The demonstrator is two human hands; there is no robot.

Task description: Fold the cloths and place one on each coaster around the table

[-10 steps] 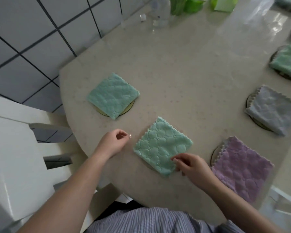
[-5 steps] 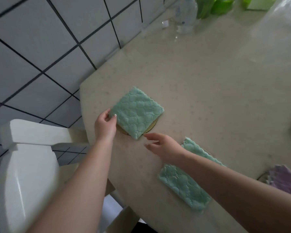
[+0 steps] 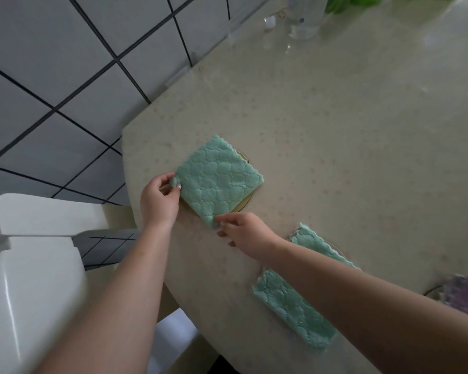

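A folded green quilted cloth (image 3: 219, 179) lies over a round gold-rimmed coaster (image 3: 246, 205) near the table's left edge. My left hand (image 3: 158, 198) pinches the cloth's left corner. My right hand (image 3: 242, 232) pinches its near corner. A second folded green cloth (image 3: 292, 306) lies nearer to me on another coaster, and my right forearm crosses over it and hides its middle. A purple cloth (image 3: 465, 295) on a coaster shows at the right edge.
The beige table (image 3: 349, 130) has a curved edge on the left. A white chair (image 3: 33, 265) stands beside it at lower left. A clear plastic bottle (image 3: 304, 20), its cap (image 3: 270, 20) and green items (image 3: 346, 2) sit at the far side. Tiled floor lies beyond.
My left hand has closed its fingers on the cloth's left corner. My right hand has moved from beside the cloth to pinch its near corner. The view has moved closer.
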